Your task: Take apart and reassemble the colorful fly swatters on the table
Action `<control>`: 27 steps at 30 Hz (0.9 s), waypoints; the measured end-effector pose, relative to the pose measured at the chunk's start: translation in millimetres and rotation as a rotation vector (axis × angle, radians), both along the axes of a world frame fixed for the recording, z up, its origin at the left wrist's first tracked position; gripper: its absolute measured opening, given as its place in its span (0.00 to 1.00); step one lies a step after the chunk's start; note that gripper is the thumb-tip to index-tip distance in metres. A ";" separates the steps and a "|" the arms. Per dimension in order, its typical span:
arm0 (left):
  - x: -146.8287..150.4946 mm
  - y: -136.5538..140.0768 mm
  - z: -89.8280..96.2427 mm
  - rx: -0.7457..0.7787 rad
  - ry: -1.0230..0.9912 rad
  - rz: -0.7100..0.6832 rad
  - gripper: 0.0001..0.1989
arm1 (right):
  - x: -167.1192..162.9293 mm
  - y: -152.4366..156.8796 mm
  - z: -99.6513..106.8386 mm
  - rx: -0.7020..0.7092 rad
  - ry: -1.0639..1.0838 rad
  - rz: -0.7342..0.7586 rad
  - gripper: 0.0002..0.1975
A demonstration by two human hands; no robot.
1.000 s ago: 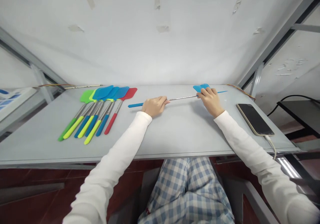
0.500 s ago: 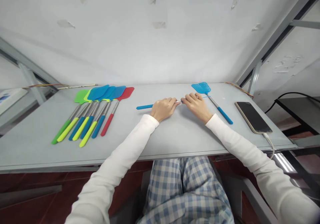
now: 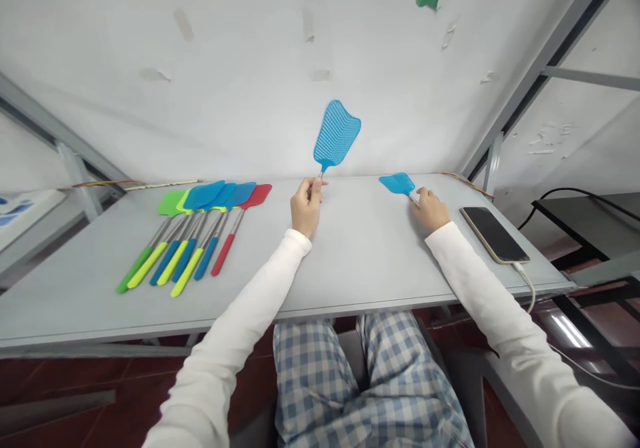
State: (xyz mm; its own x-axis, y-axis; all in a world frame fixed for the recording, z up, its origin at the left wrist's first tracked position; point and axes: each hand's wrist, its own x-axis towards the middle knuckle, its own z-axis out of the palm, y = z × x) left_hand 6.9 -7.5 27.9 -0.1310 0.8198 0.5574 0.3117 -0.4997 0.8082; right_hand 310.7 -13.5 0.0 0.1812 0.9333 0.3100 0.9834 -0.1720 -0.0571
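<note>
Blue fly swatter (image 3: 337,133) up over table (image 3: 350,268), broad end before white wall (image 3: 225,115). Left hand (image 3: 306,209) pinches its thin stick, fingers clamped. Right hand (image 3: 431,211) covers stick of second blue swatter (image 3: 397,183); can't tell if fingers grip. Phone (image 3: 494,235) near. Bright swatters (image 3: 203,196) bunched left.
</note>
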 end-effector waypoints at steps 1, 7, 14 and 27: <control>0.0 1.2 3.3 -0.006 -0.108 -0.057 0.18 | 2.1 -0.3 -4.0 -0.022 -0.008 -0.016 0.18; -6.7 14.6 7.8 -0.224 -0.565 -0.274 0.18 | 8.4 -6.8 -12.0 -0.022 0.014 -0.032 0.16; 6.4 15.5 -20.5 -0.587 -0.646 -0.395 0.07 | 12.7 -11.7 -11.2 -0.123 0.090 -0.062 0.13; 19.1 4.2 -31.9 -0.617 -0.507 -0.594 0.10 | -104.5 -42.1 17.3 -0.147 0.371 0.455 0.18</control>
State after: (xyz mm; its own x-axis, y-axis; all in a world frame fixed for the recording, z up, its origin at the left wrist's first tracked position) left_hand 26.0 -3.4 -4.0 0.2898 0.9571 0.0030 -0.3071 0.0900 0.9474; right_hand 206.3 -55.6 17.3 -0.1752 0.9707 0.1643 0.8791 0.2293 -0.4178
